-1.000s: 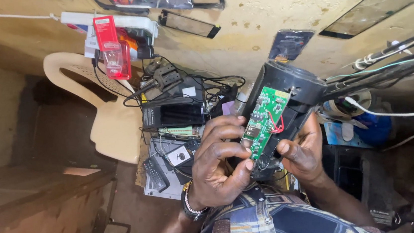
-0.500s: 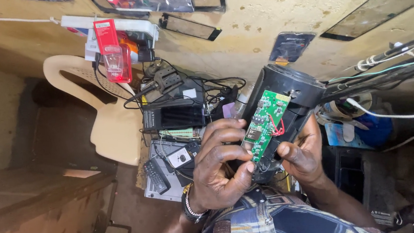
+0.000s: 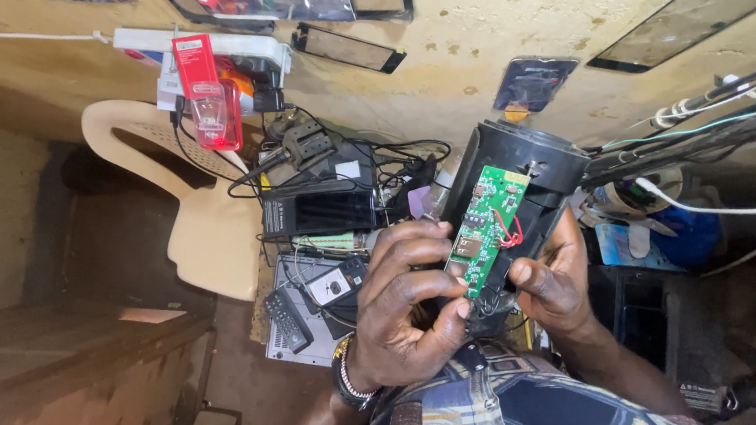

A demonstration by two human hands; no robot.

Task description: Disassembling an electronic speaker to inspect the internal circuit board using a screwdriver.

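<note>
A pale plastic chair (image 3: 206, 227) stood at the left, by a cluttered bench (image 3: 315, 327) strewn with cables and small devices. Nearer the camera, a black cylindrical housing (image 3: 529, 172) was held up between both hands, a green circuit board (image 3: 487, 226) lying along its open side. The left hand (image 3: 405, 310) curled closed around the housing's lower end, fingers touching the board's edge. The right hand (image 3: 553, 284) gripped the housing from the other side.

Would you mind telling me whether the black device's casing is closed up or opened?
Opened: the green circuit board lies exposed against the black casing, held between the left hand and right hand.
</note>
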